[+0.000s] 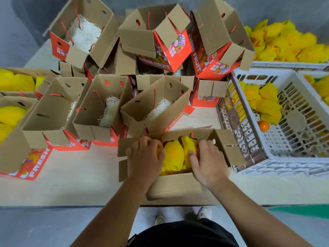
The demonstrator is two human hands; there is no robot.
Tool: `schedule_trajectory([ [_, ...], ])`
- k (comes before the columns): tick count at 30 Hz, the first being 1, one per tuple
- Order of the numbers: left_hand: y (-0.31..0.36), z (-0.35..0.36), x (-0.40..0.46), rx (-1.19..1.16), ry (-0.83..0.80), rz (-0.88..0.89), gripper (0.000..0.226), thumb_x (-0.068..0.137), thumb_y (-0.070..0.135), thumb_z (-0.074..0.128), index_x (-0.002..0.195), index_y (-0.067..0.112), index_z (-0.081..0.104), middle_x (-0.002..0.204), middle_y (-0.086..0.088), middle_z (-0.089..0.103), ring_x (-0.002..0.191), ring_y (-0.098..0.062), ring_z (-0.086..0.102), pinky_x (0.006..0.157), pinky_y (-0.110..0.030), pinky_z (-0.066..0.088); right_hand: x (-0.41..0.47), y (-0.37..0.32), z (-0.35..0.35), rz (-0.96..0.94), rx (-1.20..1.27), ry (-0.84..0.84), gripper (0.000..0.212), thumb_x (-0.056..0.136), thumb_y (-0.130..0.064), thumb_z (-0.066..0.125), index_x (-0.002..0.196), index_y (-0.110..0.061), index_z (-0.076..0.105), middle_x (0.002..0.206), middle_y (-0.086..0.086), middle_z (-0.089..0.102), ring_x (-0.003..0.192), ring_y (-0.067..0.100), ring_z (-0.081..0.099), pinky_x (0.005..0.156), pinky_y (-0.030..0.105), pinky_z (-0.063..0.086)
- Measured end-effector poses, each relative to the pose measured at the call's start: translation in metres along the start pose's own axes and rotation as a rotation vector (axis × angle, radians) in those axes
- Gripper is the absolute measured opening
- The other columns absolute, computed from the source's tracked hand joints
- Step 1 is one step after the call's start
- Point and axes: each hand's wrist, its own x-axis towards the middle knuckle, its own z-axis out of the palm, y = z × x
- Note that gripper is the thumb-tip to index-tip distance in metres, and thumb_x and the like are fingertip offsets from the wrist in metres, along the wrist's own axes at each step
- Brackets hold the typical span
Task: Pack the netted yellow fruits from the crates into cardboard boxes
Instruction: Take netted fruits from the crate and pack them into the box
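Observation:
An open cardboard box [176, 184] stands at the table's near edge in front of me, with netted yellow fruits [173, 157] packed in it. My left hand [145, 155] reaches into the box on the left, its fingers curled over a fruit at that side. My right hand [207, 161] lies on the right, fingers bent around another netted fruit [189, 148]. A white plastic crate [277, 163] at the right holds a few netted fruits [263, 100] and one bare orange fruit [263, 126].
Several open orange-and-brown boxes [101, 107] with pale shredded padding crowd the table's middle and back. Boxes at the far left [10, 113] hold yellow fruits. A pile of netted fruits [284, 41] lies at the back right. A second crate [318, 82] sits at the right edge.

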Motion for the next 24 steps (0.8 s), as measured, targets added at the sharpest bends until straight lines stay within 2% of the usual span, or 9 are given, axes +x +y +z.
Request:
schedule_trajectory([
  [6, -0.020, 0.007, 0.006, -0.231, 0.061, 0.117, 0.014, 0.101, 0.039, 0.058, 0.105, 0.027, 0.065, 0.102, 0.006, 0.057, 0.100, -0.016, 0.055, 0.096, -0.043, 0.046, 0.011, 0.001, 0.001, -0.001, 0.037, 0.029, 0.028, 0.102, -0.049, 0.039, 0.105, -0.022, 0.046, 0.108, 0.007, 0.053, 0.100, 0.033, 0.051, 0.079, 0.045, 0.047],
  [10, -0.027, 0.017, -0.015, -0.425, 0.171, -0.281, 0.040, 0.095, 0.023, 0.063, 0.134, 0.022, 0.054, 0.130, -0.005, 0.055, 0.117, -0.023, 0.051, 0.092, -0.035, 0.039, -0.001, 0.003, -0.002, -0.071, 0.066, 0.117, 0.026, 0.101, -0.038, 0.039, 0.110, -0.020, 0.057, 0.105, 0.005, 0.057, 0.091, 0.028, 0.055, 0.075, 0.041, 0.045],
  [13, -0.028, 0.027, -0.025, -0.759, -0.117, -0.544, 0.050, 0.104, 0.031, 0.055, 0.151, 0.029, 0.040, 0.146, -0.002, 0.054, 0.129, -0.028, 0.053, 0.097, -0.039, 0.045, 0.002, 0.007, -0.007, -0.135, 0.186, 0.071, 0.035, 0.100, -0.031, 0.043, 0.120, -0.017, 0.068, 0.113, 0.006, 0.065, 0.100, 0.028, 0.060, 0.085, 0.042, 0.048],
  [16, -0.037, 0.027, -0.017, -0.695, -0.287, -0.505, 0.051, 0.107, 0.044, 0.047, 0.156, 0.034, 0.037, 0.150, -0.001, 0.055, 0.132, -0.031, 0.055, 0.108, -0.048, 0.046, 0.004, 0.013, -0.019, -0.084, 0.488, 0.196, 0.031, 0.098, -0.022, 0.046, 0.121, -0.019, 0.067, 0.115, -0.001, 0.069, 0.106, 0.020, 0.060, 0.093, 0.039, 0.047],
  [18, -0.040, 0.024, -0.012, -0.695, -0.358, -0.518, 0.055, 0.107, 0.046, 0.046, 0.159, 0.036, 0.031, 0.155, 0.000, 0.050, 0.137, -0.033, 0.052, 0.114, -0.054, 0.043, 0.011, 0.030, -0.024, -0.030, 0.345, 0.289, 0.032, 0.094, -0.025, 0.049, 0.123, -0.019, 0.062, 0.118, 0.003, 0.066, 0.110, 0.025, 0.058, 0.096, 0.042, 0.044],
  [19, -0.040, 0.026, -0.010, -0.712, -0.375, -0.536, 0.054, 0.108, 0.045, 0.046, 0.159, 0.034, 0.032, 0.154, -0.001, 0.050, 0.136, -0.031, 0.053, 0.114, -0.053, 0.043, 0.016, 0.043, -0.024, 0.043, 0.219, 0.256, 0.038, 0.093, -0.027, 0.051, 0.128, -0.017, 0.058, 0.122, 0.009, 0.063, 0.114, 0.032, 0.055, 0.099, 0.044, 0.040],
  [21, -0.035, 0.034, -0.005, -0.653, -0.383, -0.588, 0.047, 0.108, 0.043, 0.046, 0.152, 0.027, 0.043, 0.148, -0.003, 0.057, 0.128, -0.026, 0.059, 0.113, -0.050, 0.046, 0.028, 0.064, -0.024, 0.265, 0.172, -0.058, 0.049, 0.094, -0.028, 0.056, 0.140, -0.011, 0.047, 0.127, 0.020, 0.061, 0.114, 0.040, 0.056, 0.098, 0.047, 0.042],
  [23, -0.030, 0.038, 0.002, -0.529, -0.381, -0.683, 0.047, 0.110, 0.045, 0.036, 0.152, 0.024, 0.044, 0.148, -0.005, 0.055, 0.132, -0.029, 0.055, 0.118, -0.048, 0.041, 0.036, 0.068, -0.026, 0.429, 0.244, -0.377, 0.031, 0.098, -0.028, 0.056, 0.123, -0.009, 0.057, 0.109, 0.017, 0.069, 0.093, 0.036, 0.064, 0.085, 0.044, 0.051],
  [24, -0.030, 0.036, 0.002, -0.513, -0.380, -0.699, 0.049, 0.111, 0.046, 0.032, 0.153, 0.024, 0.042, 0.149, -0.004, 0.053, 0.135, -0.029, 0.052, 0.119, -0.047, 0.038, 0.040, 0.068, -0.027, 0.450, 0.271, -0.426, 0.026, 0.099, -0.031, 0.056, 0.110, -0.009, 0.062, 0.094, 0.013, 0.069, 0.082, 0.032, 0.064, 0.076, 0.041, 0.052],
])
